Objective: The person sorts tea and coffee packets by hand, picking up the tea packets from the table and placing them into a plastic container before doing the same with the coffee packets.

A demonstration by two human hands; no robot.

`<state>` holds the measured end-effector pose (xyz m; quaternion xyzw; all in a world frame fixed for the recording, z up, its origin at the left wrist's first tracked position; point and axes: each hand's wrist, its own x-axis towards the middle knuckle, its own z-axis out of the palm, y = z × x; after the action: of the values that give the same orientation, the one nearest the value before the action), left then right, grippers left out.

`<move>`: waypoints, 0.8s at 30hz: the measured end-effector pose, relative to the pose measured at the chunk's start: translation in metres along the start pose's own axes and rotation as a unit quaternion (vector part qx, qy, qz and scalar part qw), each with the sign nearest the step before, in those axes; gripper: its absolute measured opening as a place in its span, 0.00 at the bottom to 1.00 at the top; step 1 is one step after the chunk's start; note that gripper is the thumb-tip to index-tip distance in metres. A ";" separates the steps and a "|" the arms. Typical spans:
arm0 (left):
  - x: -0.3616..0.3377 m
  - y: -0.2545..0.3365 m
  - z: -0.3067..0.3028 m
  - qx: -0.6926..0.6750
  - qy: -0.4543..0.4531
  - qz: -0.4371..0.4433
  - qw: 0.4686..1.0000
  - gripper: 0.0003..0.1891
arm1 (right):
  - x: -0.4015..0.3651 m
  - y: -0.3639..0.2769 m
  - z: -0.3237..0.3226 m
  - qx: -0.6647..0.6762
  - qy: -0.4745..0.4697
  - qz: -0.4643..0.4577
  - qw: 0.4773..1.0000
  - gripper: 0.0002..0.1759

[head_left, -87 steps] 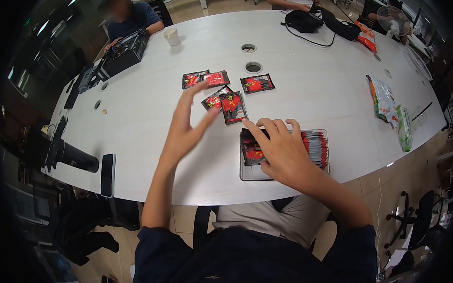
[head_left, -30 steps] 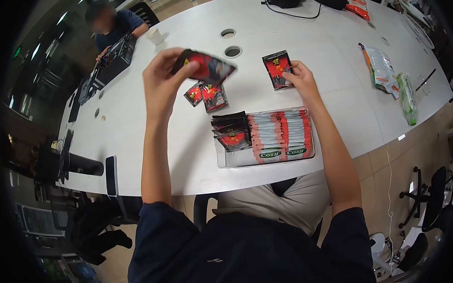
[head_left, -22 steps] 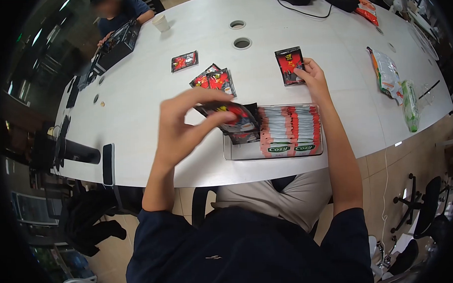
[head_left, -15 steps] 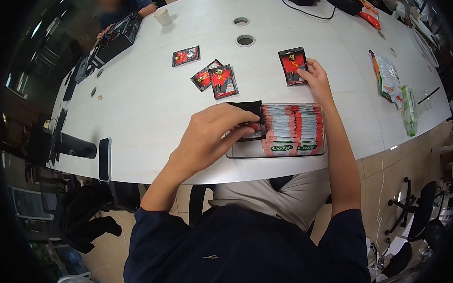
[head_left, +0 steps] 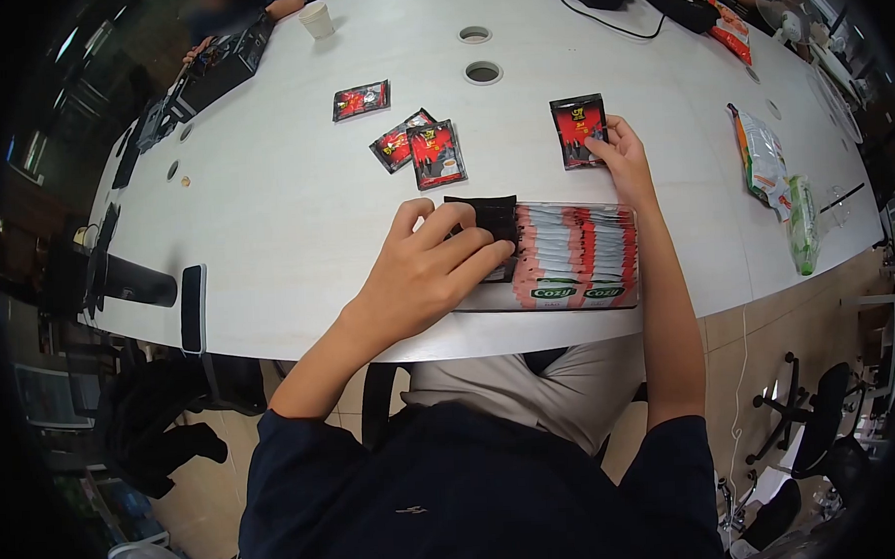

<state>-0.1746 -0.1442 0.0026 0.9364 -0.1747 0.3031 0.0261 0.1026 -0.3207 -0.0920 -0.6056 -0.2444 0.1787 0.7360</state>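
Observation:
My right hand pinches a red-and-black coffee sachet by its right edge, upright over the table. My left hand is at the left end of a clear plastic box, fingers apart and bent over a row of black sachets. The hand covers part of that row, and its fingertips touch the sachets. Packed beside them in the box are two rows of pink, red and white Cozy sachets. Beyond the box lie two overlapping coffee sachets and a separate coffee sachet.
A phone and a black tumbler lie on the left. Snack bags lie at the right edge. Farther back are a paper cup, a black device with a person behind it, and table cable holes.
My left hand's pinch on a sachet in the box has loosened, and its fingers now spread over the black row. My right hand still holds its sachet. The view has shifted slightly.

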 end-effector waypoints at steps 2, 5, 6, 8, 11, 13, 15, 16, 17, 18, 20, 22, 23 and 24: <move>-0.001 0.000 0.001 0.011 -0.009 -0.005 1.000 0.16 | -0.001 0.002 0.000 -0.003 0.002 -0.004 1.000 0.21; -0.002 -0.002 0.003 -0.002 -0.001 0.003 1.000 0.19 | -0.002 0.000 0.001 0.020 0.005 -0.025 0.999 0.24; -0.002 -0.003 0.004 -0.002 0.001 0.003 1.000 0.19 | -0.004 -0.004 0.004 0.017 0.013 -0.025 0.999 0.24; -0.001 -0.006 0.005 -0.077 0.025 -0.009 0.997 0.22 | -0.005 -0.006 0.005 0.013 0.019 -0.026 0.999 0.24; -0.002 -0.016 -0.003 -0.130 0.003 -0.029 0.991 0.23 | -0.003 -0.007 0.000 0.035 0.026 -0.051 0.998 0.24; -0.004 -0.024 -0.004 -0.155 0.004 -0.044 0.987 0.23 | -0.005 -0.017 -0.007 0.062 0.085 -0.050 0.993 0.23; -0.005 -0.030 -0.005 -0.194 0.006 -0.075 0.978 0.19 | -0.011 -0.043 -0.009 0.076 0.117 -0.072 0.988 0.21; -0.005 -0.032 -0.006 -0.192 0.009 -0.080 0.978 0.19 | -0.016 -0.057 -0.011 0.070 0.123 -0.079 0.987 0.20; -0.005 -0.033 -0.007 -0.177 0.001 -0.071 0.982 0.17 | -0.024 -0.074 -0.005 0.061 0.106 -0.106 0.987 0.20; -0.006 -0.033 -0.008 -0.165 -0.009 -0.062 0.984 0.16 | -0.034 -0.092 0.000 0.052 0.091 -0.132 0.986 0.20; -0.008 -0.030 -0.008 -0.150 -0.023 -0.070 0.986 0.15 | -0.060 -0.128 0.024 0.037 0.029 -0.169 0.984 0.20; -0.007 -0.029 -0.010 -0.137 -0.035 -0.073 0.987 0.14 | -0.090 -0.147 0.035 -0.055 -0.031 -0.144 0.988 0.20; -0.006 -0.027 -0.012 -0.123 -0.045 -0.075 0.989 0.14 | -0.102 -0.149 0.043 -0.068 -0.050 -0.139 0.987 0.20; -0.006 -0.026 -0.013 -0.109 -0.055 -0.077 0.990 0.15 | -0.112 -0.150 0.054 -0.082 -0.069 -0.133 0.985 0.21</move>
<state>-0.1775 -0.1162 0.0117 0.9539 -0.1355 0.2271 0.1418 -0.0251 -0.3707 0.0468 -0.6121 -0.3866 0.0997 0.6826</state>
